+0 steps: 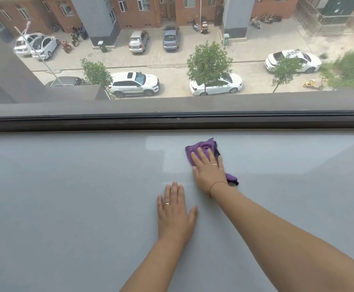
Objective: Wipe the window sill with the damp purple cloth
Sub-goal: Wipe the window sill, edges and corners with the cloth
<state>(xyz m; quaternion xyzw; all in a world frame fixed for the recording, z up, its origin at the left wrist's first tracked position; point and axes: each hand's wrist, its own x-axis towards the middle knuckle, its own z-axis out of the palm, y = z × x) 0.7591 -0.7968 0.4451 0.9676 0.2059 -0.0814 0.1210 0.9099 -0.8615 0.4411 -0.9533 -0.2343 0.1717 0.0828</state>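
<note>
Nearest me, left hand [175, 216] rests spread flat on the sill [66, 197]; right hand [208, 170] presses flat on the bunched cloth [203, 147] near the frame [108, 123]. I'd worry the bunch slips out, leaving streaks.

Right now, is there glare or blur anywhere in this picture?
Head view: a pale glare patch on the sill left of the cloth; both hands sharp; grass at the far right edge smeared; frame bowed by the wide lens.
</note>
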